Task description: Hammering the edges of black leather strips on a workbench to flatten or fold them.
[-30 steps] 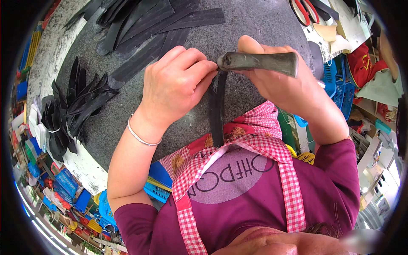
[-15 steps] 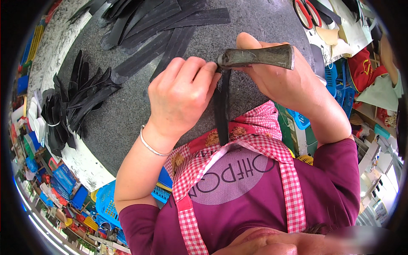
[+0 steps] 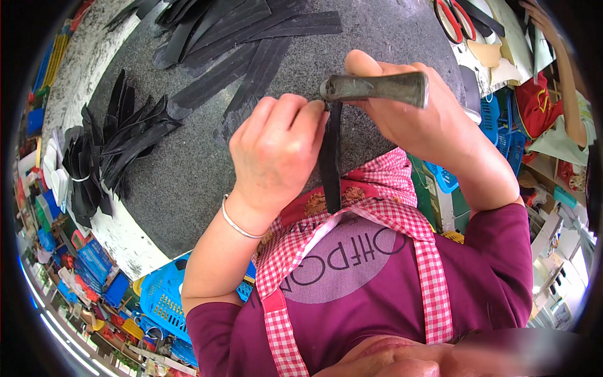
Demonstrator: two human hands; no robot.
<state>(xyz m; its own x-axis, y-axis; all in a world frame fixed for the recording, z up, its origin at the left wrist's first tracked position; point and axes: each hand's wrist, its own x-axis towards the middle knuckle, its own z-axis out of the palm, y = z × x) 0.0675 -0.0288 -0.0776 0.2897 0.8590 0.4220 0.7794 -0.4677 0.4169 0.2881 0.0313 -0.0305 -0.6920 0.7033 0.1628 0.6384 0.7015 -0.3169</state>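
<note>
While your left hand [image 3: 276, 154] pinches the top of the black strip [image 3: 331, 157] at frame centre, keeping it taut over the stone slab [image 3: 188, 182], your right hand [image 3: 414, 119] closes around the grey tool [image 3: 377, 88], its tip meeting the strip's upper end.

Narrow black strip [image 3: 330, 157] hanging vertical off slab edge; grey-green metal tool [image 3: 375, 88] horizontal across its top.
</note>
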